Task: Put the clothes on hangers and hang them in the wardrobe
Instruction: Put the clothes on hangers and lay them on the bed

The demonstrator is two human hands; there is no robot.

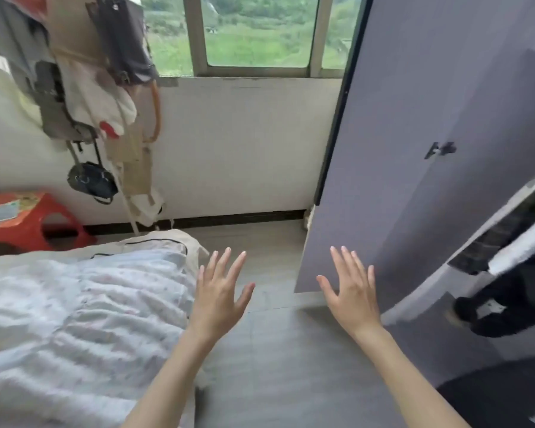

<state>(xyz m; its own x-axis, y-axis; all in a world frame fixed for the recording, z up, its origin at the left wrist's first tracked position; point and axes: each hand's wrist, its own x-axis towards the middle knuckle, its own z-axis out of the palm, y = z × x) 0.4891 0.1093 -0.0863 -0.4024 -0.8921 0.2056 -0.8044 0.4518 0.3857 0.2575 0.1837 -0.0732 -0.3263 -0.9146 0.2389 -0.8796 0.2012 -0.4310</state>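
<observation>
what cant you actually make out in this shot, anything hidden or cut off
- Wardrobe interior: head view, hidden behind the open purple door and cut off by the right edge.
- Dark garments at the right: blurred, cut by the edge; type and hangers unclear.
- Hanging items at upper left: cut off at the top, so what holds them is unseen.
- Red stool: partly hidden by the bed.
- Left hand and right hand: both open and empty.

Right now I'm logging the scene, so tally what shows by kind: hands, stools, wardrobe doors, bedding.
Hands: 2, the left hand and right hand, both open and holding nothing
Stools: 1, the red stool
Wardrobe doors: 1, the grey wardrobe door, swung open
Bedding: 1, the pale quilt on the bed
Total: 5
</observation>
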